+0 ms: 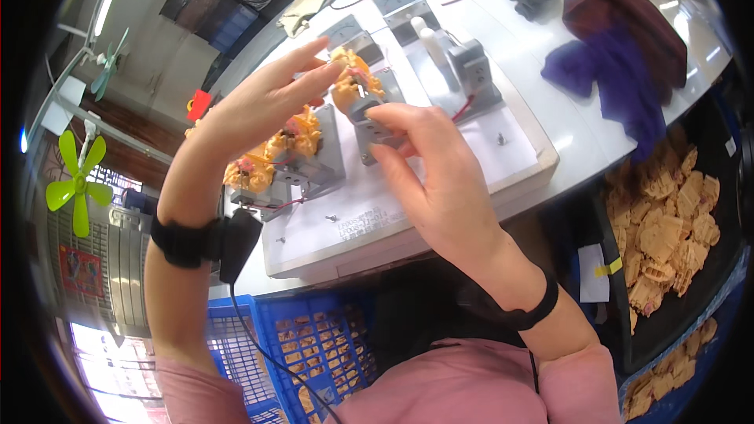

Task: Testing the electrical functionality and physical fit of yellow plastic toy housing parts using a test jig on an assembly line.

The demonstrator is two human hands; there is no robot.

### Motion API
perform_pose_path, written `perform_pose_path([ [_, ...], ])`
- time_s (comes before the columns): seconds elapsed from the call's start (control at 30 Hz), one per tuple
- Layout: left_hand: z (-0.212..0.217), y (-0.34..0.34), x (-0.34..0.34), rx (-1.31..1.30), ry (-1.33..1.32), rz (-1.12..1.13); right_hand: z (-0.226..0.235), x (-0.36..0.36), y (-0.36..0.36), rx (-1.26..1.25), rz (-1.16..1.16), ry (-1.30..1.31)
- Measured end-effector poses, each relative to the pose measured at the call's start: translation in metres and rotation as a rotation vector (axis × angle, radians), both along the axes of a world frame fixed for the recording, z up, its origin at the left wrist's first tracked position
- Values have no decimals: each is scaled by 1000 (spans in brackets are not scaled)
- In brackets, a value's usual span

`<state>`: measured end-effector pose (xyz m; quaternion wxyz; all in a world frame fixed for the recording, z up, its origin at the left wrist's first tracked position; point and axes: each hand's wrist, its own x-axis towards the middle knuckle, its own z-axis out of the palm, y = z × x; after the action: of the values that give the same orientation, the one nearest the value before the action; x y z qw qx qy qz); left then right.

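Observation:
An orange-yellow moulded plastic piece with small pink details stands on a grey fixture in front of me. My left hand reaches in from the left with fingers stretched out, its fingertips at the far left side of this piece. My right hand pinches the grey metal block just below the piece, between thumb and index finger. Beside my left forearm, more orange-yellow pieces sit on grey fixtures, partly hidden by my arm.
The fixtures stand on a white-topped board with loose screws. Another metal fixture with white rods is at the back right. Purple cloth lies on the table. Below are blue baskets and a black bin of tan pieces.

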<state>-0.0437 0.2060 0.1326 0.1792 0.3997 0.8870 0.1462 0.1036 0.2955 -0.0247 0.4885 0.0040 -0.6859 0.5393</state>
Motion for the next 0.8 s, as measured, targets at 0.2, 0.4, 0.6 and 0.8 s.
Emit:
perform_pose_path([
  [0.2,-4,-109,17,574,60,117,1,6,-5,-47,-84,-43],
  [0.4,-56,-199,32,624,-69,288,2,10,-7,39,-67,-130],
  [0.6,-100,-224,32,532,-199,299,4,11,-9,40,-52,-241],
  [0.8,-107,-215,32,473,-160,267,3,12,-10,50,-65,-370],
])
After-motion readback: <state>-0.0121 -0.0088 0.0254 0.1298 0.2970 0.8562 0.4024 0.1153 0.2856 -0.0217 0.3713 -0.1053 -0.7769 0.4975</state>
